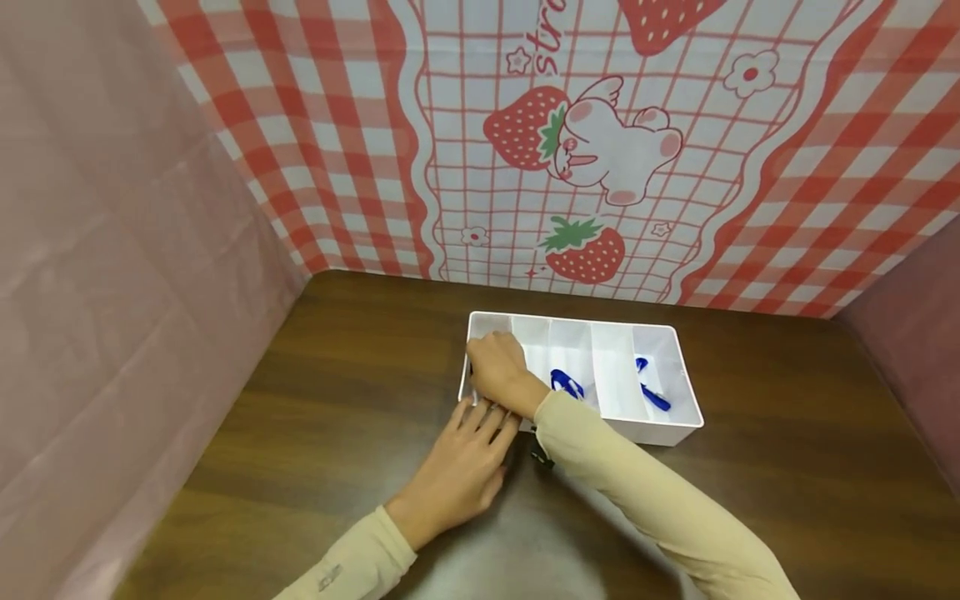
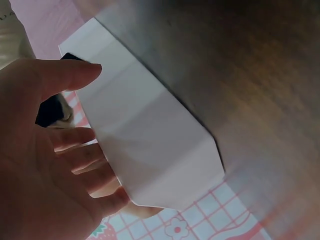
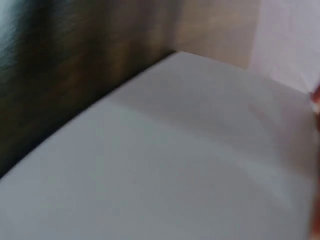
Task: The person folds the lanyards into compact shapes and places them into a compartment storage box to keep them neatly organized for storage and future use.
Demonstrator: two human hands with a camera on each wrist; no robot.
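Note:
A white divided box (image 1: 645, 431) sits on the wooden table. My right hand (image 1: 497, 364) reaches down into its leftmost compartment with the fingers bent; a small dark bit shows at the hand's left edge, and I cannot tell what the fingers hold. My left hand (image 1: 467, 467) rests its spread fingertips on the front rim near the left corner. In the left wrist view, the fingers (image 2: 90, 156) lie along the rim with the thumb apart. A blue object (image 1: 566, 383) lies in the middle compartment, and a blue-and-white object (image 1: 654, 397) in the rightmost one.
Brown wooden table (image 1: 337, 358) surrounds the box. Behind it hangs a red-and-white checked cloth (image 1: 345, 167) with strawberry prints, and a pink cloth (image 1: 150, 275) stands along the left. A small black device (image 1: 542, 455) sits under the right wrist.

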